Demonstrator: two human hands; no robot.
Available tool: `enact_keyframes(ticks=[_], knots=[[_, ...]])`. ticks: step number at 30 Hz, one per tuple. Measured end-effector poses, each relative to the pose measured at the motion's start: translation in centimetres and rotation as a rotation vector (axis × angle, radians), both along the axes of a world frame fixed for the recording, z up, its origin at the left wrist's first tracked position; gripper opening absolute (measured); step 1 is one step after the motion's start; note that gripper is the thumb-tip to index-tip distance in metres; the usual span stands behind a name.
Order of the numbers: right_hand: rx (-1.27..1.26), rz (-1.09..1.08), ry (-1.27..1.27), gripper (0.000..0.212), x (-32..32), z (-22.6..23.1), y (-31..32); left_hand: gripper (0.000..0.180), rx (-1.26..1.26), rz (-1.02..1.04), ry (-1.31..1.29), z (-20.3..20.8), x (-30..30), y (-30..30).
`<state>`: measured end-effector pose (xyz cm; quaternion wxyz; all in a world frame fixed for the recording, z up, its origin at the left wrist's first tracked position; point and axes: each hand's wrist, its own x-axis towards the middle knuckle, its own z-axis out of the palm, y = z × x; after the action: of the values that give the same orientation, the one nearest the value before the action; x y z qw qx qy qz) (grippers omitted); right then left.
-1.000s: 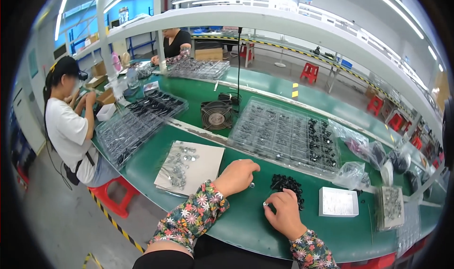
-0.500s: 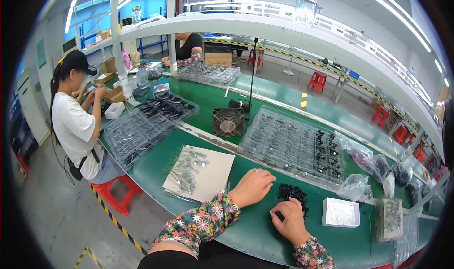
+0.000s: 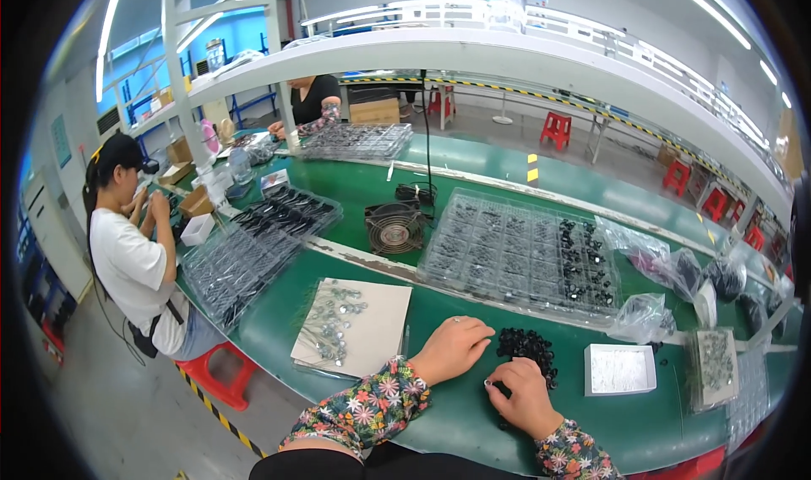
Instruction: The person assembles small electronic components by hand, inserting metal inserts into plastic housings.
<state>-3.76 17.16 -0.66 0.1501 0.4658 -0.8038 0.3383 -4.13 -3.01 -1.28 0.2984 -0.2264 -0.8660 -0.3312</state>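
A loose pile of small black parts lies on the green tabletop. Just left of it is my left hand, back up, with fingers stretched toward the pile and nothing visible in them. My right hand rests at the pile's near side. Its thumb and forefinger curl together in a pinch; whatever is between the tips is too small or hidden to make out. Left of my hands, a beige board carries several clear, shiny pieces on thin stems. A white open box stands right of the pile.
Behind my hands is a clear compartment tray of dark parts; a small fan stands left of it. Plastic bags lie at right. Another tray is near a seated person. A shelf spans above.
The whole view has shifted slightly, so the benches and trays sit a little differently. Both hands keep nearly the same place and pose beside the black pile.
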Motion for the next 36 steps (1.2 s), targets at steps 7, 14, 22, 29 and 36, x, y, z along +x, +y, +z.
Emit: enact_keyframes(ticks=[7,14,22,29,36], knots=[[-0.043,-0.001,-0.067,0.011,-0.4,-0.1,0.1,0.014,0.027,-0.005,-0.033,0.2,0.0,0.1],[-0.087,-0.032,-0.079,0.010,-0.2,-0.6,-0.1,0.012,0.027,0.011,-0.030,0.2,0.6,-0.2],[-0.090,-0.021,-0.097,0.014,-0.7,-1.4,0.0,0.012,0.041,-0.009,-0.013,0.5,0.3,-0.1],[-0.229,-0.052,-0.057,0.015,-1.2,-0.3,-0.7,0.015,0.000,0.082,-0.053,1.4,0.5,-0.3],[-0.354,-0.207,0.045,0.020,-2.2,0.2,0.7,0.015,0.126,0.077,-0.029,1.9,0.1,0.9]])
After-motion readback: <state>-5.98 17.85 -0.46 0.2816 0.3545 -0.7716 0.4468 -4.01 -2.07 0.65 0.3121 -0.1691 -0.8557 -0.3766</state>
